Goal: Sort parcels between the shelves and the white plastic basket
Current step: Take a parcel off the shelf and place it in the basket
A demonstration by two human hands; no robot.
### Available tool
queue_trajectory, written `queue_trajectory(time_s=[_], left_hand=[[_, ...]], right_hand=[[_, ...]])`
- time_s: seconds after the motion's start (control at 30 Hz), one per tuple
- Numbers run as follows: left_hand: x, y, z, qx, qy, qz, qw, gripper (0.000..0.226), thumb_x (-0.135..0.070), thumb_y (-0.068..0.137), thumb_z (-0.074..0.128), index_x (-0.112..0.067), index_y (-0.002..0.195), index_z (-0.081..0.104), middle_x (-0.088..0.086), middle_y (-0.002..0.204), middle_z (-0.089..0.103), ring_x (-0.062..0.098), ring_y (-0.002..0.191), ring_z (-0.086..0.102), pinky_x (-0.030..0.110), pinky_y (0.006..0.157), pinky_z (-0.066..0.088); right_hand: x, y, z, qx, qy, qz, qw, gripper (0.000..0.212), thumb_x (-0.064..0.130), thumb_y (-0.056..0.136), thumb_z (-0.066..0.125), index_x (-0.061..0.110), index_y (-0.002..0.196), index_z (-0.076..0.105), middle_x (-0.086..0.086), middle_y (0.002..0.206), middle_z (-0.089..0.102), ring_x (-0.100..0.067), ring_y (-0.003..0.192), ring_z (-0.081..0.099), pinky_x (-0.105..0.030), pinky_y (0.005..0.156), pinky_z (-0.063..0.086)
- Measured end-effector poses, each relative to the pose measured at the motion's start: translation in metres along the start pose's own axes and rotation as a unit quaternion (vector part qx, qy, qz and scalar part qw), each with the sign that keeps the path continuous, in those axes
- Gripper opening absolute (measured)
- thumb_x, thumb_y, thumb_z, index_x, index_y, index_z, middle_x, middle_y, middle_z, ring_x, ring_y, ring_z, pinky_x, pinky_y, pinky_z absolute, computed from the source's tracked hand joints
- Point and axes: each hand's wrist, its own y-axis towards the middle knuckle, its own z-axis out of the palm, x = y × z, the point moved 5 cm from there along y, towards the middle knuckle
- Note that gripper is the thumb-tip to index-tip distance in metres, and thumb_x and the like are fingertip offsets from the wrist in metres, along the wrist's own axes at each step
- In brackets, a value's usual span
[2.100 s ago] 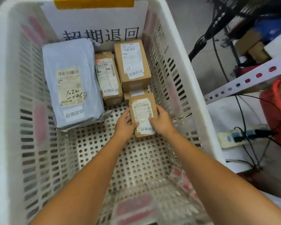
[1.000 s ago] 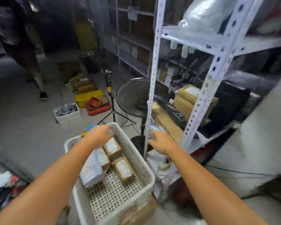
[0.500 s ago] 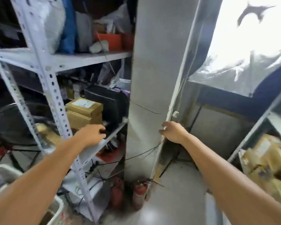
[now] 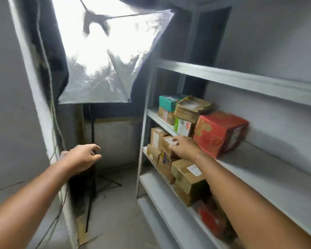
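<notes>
Several labelled parcels (image 4: 188,177) on shelves (image 4: 258,177), writing blurred.

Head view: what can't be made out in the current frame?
- Right hand grip on the brown parcel: head view, fingertips blurred, so touching or pinching cannot be told.
- Parcel labels: head view, blurred, unreadable.
- Red item low in the shelves: head view, blurred, partly behind the right forearm.
- White plastic basket: outside the frame.
</notes>
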Motion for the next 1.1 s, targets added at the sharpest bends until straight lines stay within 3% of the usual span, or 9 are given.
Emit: queue_trajectory(time_s=[0.2, 0.37, 0.63, 0.73, 0.87, 0.9, 1.0, 1.07, 1.1], left_hand=[[-0.125, 0.05, 0.039, 0.027, -0.042, 0.131, 0.99, 0.037, -0.043, 0.088, 0.064, -0.033, 0.124, 0.061, -0.003, 0.111, 0.069, 0.017, 0.096, 0.064, 0.028, 0.083, 0.051], [-0.225, 0.071, 0.075, 0.059, -0.045, 0.212, 0.974, 0.04, -0.036, 0.091, 0.061, -0.029, 0.13, 0.057, 0.005, 0.121, 0.066, 0.02, 0.101, 0.065, 0.032, 0.084, 0.055], [-0.324, 0.113, 0.119, 0.074, -0.117, 0.238, 0.961, 0.053, -0.031, 0.093, 0.062, -0.023, 0.142, 0.044, 0.009, 0.132, 0.06, 0.023, 0.116, 0.06, 0.037, 0.097, 0.051], [-0.345, 0.136, 0.133, 0.079, -0.15, 0.23, 0.958, 0.058, -0.035, 0.093, 0.061, -0.023, 0.146, 0.038, 0.007, 0.135, 0.058, 0.023, 0.119, 0.057, 0.034, 0.094, 0.048], [-0.374, 0.162, 0.151, 0.101, -0.23, 0.279, 0.927, 0.052, -0.029, 0.091, 0.064, -0.023, 0.139, 0.044, -0.001, 0.121, 0.062, 0.015, 0.103, 0.061, 0.018, 0.073, 0.047], [-0.38, 0.168, 0.156, 0.11, -0.252, 0.292, 0.916, 0.051, -0.029, 0.09, 0.065, -0.023, 0.136, 0.046, -0.004, 0.115, 0.062, 0.013, 0.101, 0.061, 0.019, 0.071, 0.048], [-0.391, 0.188, 0.17, 0.141, -0.3, 0.292, 0.897, 0.047, -0.031, 0.089, 0.066, -0.02, 0.13, 0.046, 0.0, 0.118, 0.064, 0.02, 0.102, 0.063, 0.038, 0.085, 0.054], [-0.394, 0.197, 0.177, 0.16, -0.328, 0.286, 0.886, 0.039, -0.031, 0.09, 0.066, -0.02, 0.119, 0.044, 0.006, 0.112, 0.065, 0.017, 0.091, 0.065, 0.032, 0.073, 0.056], [-0.395, 0.2, 0.179, 0.167, -0.341, 0.286, 0.88, 0.037, -0.032, 0.09, 0.067, -0.021, 0.115, 0.041, 0.005, 0.109, 0.065, 0.014, 0.086, 0.065, 0.027, 0.067, 0.054]], right_hand=[[-0.092, -0.034, -0.064, -0.103, 0.004, 0.119, 0.987, 0.05, 0.042, 0.09, 0.061, 0.021, 0.135, 0.054, -0.006, 0.135, 0.058, -0.027, 0.12, 0.056, -0.035, 0.097, 0.045], [-0.148, -0.035, -0.104, -0.181, 0.005, 0.16, 0.97, 0.029, 0.045, 0.089, 0.061, 0.026, 0.111, 0.062, -0.003, 0.113, 0.068, -0.026, 0.103, 0.063, -0.032, 0.083, 0.048], [-0.196, 0.03, -0.125, -0.233, 0.071, 0.163, 0.956, 0.055, 0.055, 0.09, 0.054, 0.022, 0.133, 0.053, -0.006, 0.131, 0.06, -0.03, 0.118, 0.057, -0.032, 0.086, 0.043], [-0.206, 0.053, -0.113, -0.213, 0.083, 0.18, 0.957, 0.072, 0.064, 0.087, 0.053, 0.024, 0.146, 0.038, -0.006, 0.144, 0.05, -0.029, 0.129, 0.049, -0.036, 0.097, 0.041], [-0.215, 0.066, -0.104, -0.22, 0.132, 0.183, 0.949, 0.078, 0.069, 0.082, 0.056, 0.034, 0.146, 0.032, -0.003, 0.146, 0.048, -0.027, 0.13, 0.048, -0.037, 0.1, 0.042], [-0.217, 0.066, -0.103, -0.229, 0.152, 0.182, 0.944, 0.077, 0.069, 0.081, 0.058, 0.036, 0.146, 0.033, -0.002, 0.145, 0.049, -0.024, 0.128, 0.049, -0.034, 0.096, 0.042], [-0.221, 0.064, -0.097, -0.256, 0.222, 0.193, 0.921, 0.085, 0.066, 0.077, 0.067, 0.037, 0.148, 0.029, 0.002, 0.147, 0.045, -0.017, 0.128, 0.046, -0.028, 0.091, 0.037], [-0.22, 0.063, -0.089, -0.264, 0.247, 0.214, 0.907, 0.09, 0.058, 0.077, 0.073, 0.03, 0.15, 0.028, 0.002, 0.145, 0.046, -0.018, 0.132, 0.045, -0.032, 0.096, 0.04], [-0.221, 0.063, -0.086, -0.268, 0.251, 0.221, 0.903, 0.084, 0.052, 0.078, 0.076, 0.026, 0.147, 0.035, 0.003, 0.141, 0.05, -0.019, 0.129, 0.049, -0.033, 0.096, 0.042]])
